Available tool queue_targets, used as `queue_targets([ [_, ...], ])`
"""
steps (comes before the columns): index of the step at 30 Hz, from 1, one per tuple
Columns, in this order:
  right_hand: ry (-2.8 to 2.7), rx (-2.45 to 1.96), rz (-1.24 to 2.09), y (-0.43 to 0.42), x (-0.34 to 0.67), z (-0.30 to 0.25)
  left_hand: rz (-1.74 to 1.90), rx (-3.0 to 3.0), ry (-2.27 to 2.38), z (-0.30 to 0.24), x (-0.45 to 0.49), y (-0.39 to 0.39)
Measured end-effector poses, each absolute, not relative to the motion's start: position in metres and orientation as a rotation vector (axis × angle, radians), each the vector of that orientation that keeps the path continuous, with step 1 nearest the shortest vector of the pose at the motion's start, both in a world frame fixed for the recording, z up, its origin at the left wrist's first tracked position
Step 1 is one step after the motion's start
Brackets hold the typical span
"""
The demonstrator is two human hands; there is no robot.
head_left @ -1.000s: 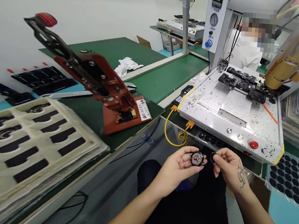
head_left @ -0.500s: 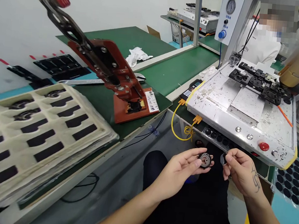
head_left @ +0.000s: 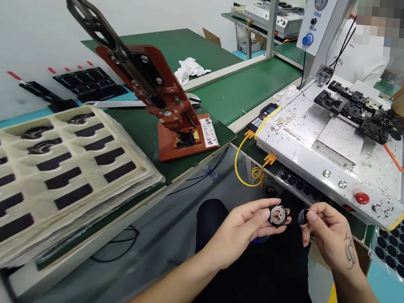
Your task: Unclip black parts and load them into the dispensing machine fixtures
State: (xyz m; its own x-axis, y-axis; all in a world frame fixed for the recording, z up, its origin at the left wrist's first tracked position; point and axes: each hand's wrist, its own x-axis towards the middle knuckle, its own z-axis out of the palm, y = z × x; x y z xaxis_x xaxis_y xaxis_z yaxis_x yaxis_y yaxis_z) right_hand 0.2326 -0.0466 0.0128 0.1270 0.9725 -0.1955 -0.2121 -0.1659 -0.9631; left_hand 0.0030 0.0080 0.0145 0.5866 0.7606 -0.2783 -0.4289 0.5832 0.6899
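My left hand (head_left: 248,221) grips a round black ring-shaped part (head_left: 277,215) with a silvery inner ring, thumb on its near edge and fingers behind it. In my right hand (head_left: 326,228), thumb and forefinger pinch a small dark disc (head_left: 303,217), tilted so that its face turns toward the left. The two parts are held a short gap apart, above my lap. A flat tray of black discs (head_left: 396,248) lies at the right, close to my right forearm.
At left stands a red toggle press (head_left: 177,144) on a green bench, beside stacked cream trays (head_left: 144,165) holding black parts. A white machine (head_left: 304,151) with buttons and black fixtures is ahead right. A yellow cable (head_left: 236,161) hangs below it. Another person (head_left: 366,57) sits behind.
The disc in my right hand has turned to show more of its dark face. The ring-shaped part in my left hand tilts slightly more toward me. The camera view has shifted slightly.
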Motion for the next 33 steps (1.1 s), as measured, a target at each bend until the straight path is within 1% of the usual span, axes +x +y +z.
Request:
queue_targets([
  [6, -0.819, -1.238, 1.432, -0.047, 0.233, 0.018, 0.747, 0.641, 0.616, 0.012, 0.002, 0.007],
  [13, -0.860, -1.254, 1.481, -0.047, 0.229, 0.018, 0.758, 0.662, 0.623, 0.011, 0.003, 0.005],
  [22, -1.027, -1.330, 1.436, -0.041, 0.225, 0.016, 0.787, 0.690, 0.613, 0.011, 0.003, 0.004],
  [29, -1.288, -1.338, 1.195, -0.033, 0.216, 0.030, 0.798, 0.727, 0.622, 0.012, 0.005, 0.003],
  [33, -1.332, -1.366, 1.224, -0.033, 0.209, 0.031, 0.812, 0.775, 0.647, 0.016, 0.005, 0.002],
])
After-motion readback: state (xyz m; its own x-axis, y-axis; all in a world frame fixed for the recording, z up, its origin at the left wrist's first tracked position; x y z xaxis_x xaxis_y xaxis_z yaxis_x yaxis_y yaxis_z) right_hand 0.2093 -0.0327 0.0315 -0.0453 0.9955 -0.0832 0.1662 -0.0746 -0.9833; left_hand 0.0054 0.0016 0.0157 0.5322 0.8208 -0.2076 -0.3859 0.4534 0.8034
